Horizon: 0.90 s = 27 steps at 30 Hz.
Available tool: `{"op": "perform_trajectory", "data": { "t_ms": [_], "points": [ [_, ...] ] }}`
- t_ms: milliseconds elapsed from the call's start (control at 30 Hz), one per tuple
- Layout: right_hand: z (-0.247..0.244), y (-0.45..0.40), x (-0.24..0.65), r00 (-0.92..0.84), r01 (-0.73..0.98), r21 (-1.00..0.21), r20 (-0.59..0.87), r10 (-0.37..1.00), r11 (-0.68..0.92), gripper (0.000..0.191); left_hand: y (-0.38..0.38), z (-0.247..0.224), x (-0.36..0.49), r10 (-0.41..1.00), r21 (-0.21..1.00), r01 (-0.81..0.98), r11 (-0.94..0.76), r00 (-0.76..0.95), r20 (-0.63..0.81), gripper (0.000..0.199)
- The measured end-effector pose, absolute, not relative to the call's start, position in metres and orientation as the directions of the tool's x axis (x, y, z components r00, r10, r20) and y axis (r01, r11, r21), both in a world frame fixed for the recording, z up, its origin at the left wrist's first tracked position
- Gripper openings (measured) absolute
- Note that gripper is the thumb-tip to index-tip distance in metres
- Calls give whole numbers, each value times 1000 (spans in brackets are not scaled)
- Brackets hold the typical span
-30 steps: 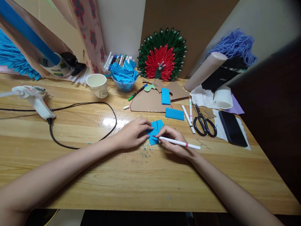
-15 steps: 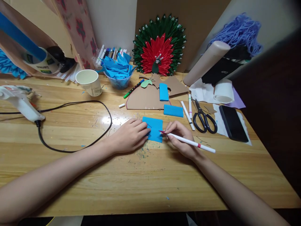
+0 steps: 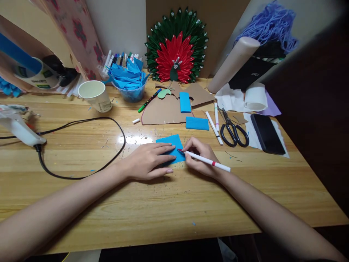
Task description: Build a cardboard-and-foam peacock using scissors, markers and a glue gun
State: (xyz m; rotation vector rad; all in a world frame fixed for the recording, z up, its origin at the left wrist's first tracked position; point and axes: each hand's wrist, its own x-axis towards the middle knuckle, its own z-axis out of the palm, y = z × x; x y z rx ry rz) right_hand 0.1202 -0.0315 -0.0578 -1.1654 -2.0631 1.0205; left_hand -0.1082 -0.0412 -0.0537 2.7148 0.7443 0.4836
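A blue paper sheet [image 3: 170,140] lies flat on the wooden table, turned slightly askew. My left hand [image 3: 151,160] rests over its left part with fingers stretched out and spread. In my right hand [image 3: 199,156] is a white marker pen [image 3: 208,160] with a red band, pinched near its dark red tip. The tip points at the middle of the sheet, between the two hands; whether it touches I cannot tell. Two more blue paper pieces [image 3: 197,123] lie just behind, one of them on the brown cardboard [image 3: 163,111].
Black-handled scissors [image 3: 233,131], uncapped-looking white pens [image 3: 214,127] and a phone [image 3: 267,134] lie right. A glue gun [image 3: 19,125] and its looping cord [image 3: 124,145] are left. Behind stand a paper cup [image 3: 95,96], a bowl of blue strips [image 3: 131,92] and a red-green peacock craft [image 3: 176,47].
The blue sheet has turned a little under my left hand, whose fingers have spread out. My right hand with the marker pen has shifted left over the sheet. The camera view has moved slightly.
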Motion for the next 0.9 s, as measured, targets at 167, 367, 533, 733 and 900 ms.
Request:
{"op": "perform_trajectory", "data": {
  "t_ms": [167,367,533,733,900],
  "points": [
    [-56,-33,116,-474,495,-775,137,870,393,9,-42,-53,-108,588,398,471,-787,768,254,35],
    [-55,-32,116,-515,506,-714,200,833,484,10,-43,-54,-106,604,419,473,-775,750,269,30],
    [-56,-32,118,-590,448,-689,250,768,569,12,-42,-55,-106,627,431,494,-756,736,255,28],
    [-57,-32,120,-650,382,-702,259,715,601,12,-41,-56,-106,632,449,485,-750,725,273,26],
    [-56,-32,122,-709,327,-754,203,675,570,14,-40,-59,-106,630,452,480,-752,726,277,26]
  ]
}}
